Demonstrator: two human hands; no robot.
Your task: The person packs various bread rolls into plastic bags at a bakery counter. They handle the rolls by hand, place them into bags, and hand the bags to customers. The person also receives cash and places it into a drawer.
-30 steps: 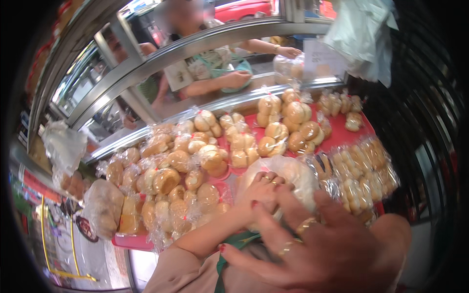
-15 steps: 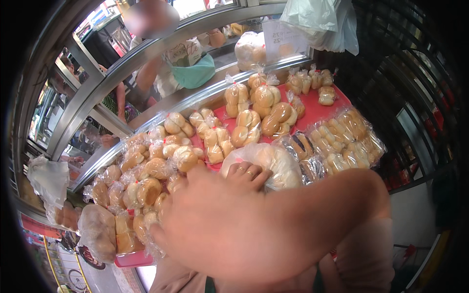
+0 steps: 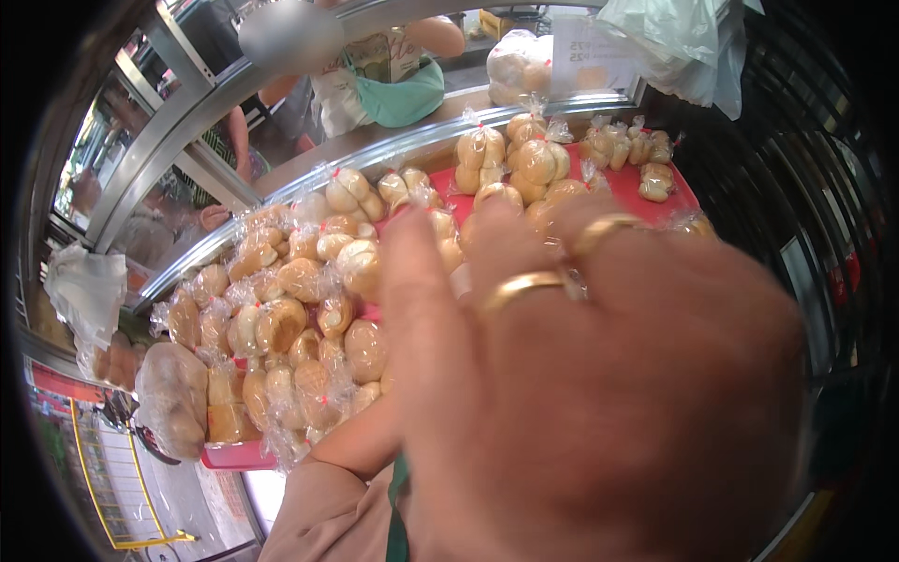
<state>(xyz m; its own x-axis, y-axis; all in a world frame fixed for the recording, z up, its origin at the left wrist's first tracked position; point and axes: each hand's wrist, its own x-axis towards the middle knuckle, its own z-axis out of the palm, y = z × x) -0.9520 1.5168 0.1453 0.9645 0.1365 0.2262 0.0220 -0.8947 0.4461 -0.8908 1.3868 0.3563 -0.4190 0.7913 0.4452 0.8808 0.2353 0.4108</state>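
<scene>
Very close up, the back of my left hand fills the lower right of the head view. Its fingers point away, held apart and a little blurred, with gold rings on two of them; nothing shows in its grasp. My left forearm bends up behind it. My right hand is out of view. Beyond and left of the raised hand lie many clear-bagged bread rolls on a red tray. Upright bags of buns stand at the back. The raised hand hides the tray's right front.
A metal-framed window bounds the far side, with a person holding a teal bag outside. Plastic bags hang at upper right. A large bag of bread sits at the left edge. A dark grille stands at right.
My left hand has risen from the large bread bag toward the camera. My right hand and forearm have left the view. The view has shifted, and the person outside has moved an arm.
</scene>
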